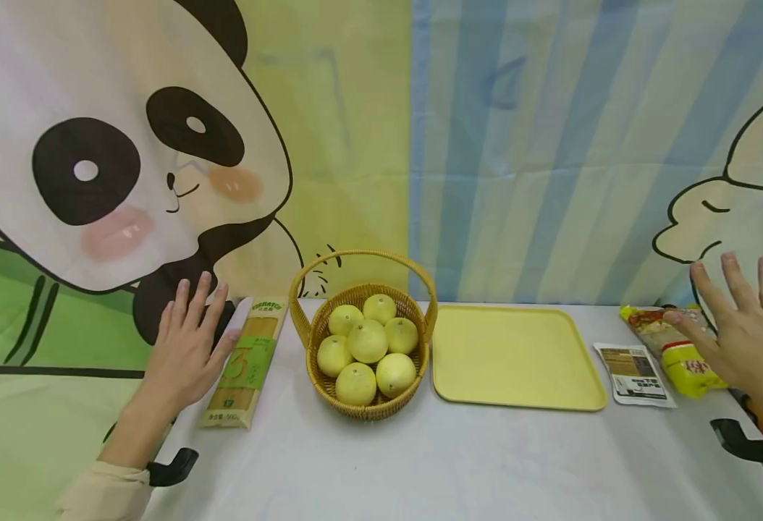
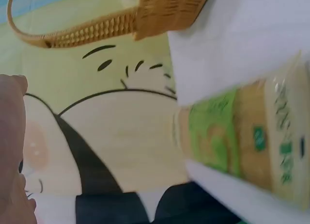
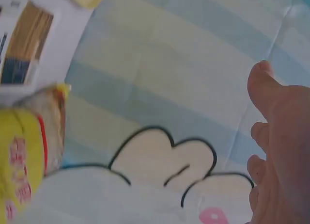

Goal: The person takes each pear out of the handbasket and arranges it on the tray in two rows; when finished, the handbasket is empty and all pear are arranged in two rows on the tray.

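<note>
Round pale-yellow fruits (image 1: 368, 341) sat in a tan wicker basket (image 1: 367, 412), presumably against rolling; left hand (image 1: 187, 346), right hand (image 1: 749, 336): well apart, fingers spread, empty.

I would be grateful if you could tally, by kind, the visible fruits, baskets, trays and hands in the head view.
Fruits: 7
Basket: 1
Tray: 1
Hands: 2 (left hand, right hand)
Total: 11

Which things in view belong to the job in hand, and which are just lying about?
Likely the job's, by nearness: green-labelled packet, by the left hand; yellow bag, by the right hand.

Probably just lying about: wicker basket; fruits inside; yellow tray; white pouch.
</note>
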`<control>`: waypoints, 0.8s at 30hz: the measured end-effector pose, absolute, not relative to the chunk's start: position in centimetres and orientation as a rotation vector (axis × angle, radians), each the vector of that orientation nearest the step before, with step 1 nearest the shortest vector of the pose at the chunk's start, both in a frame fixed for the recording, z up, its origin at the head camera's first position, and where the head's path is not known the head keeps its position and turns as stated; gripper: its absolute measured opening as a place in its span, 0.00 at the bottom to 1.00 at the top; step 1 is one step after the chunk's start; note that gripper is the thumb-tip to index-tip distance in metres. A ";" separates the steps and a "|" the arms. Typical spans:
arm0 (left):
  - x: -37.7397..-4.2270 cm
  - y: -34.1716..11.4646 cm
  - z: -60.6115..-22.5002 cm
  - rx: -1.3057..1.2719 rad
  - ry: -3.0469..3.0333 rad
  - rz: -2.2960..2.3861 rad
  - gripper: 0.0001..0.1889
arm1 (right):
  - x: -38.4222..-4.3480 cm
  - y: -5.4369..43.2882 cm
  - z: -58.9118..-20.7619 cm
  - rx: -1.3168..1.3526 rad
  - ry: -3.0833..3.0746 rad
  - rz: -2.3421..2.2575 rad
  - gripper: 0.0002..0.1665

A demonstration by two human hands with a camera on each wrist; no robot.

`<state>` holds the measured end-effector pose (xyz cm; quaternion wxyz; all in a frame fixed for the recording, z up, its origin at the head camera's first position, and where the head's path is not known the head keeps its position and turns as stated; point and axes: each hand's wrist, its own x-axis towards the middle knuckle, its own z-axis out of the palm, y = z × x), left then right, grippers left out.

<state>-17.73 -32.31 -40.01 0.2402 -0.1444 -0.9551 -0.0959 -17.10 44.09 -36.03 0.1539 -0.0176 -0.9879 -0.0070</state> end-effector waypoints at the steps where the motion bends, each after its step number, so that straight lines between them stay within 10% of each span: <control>1: -17.9 -32.1 -40.3 -0.405 -2.611 -0.294 0.39 | -17.2 43.6 -36.2 -0.027 -2.835 -0.023 0.59; 9: -19.4 -27.8 -44.4 -0.418 -2.657 -0.901 0.38 | -18.2 33.5 -41.3 0.614 -2.549 0.568 0.42; 24: -21.4 -19.2 -52.0 -0.065 -2.071 -2.225 0.31 | -21.6 12.6 -42.5 1.151 -2.317 1.957 0.46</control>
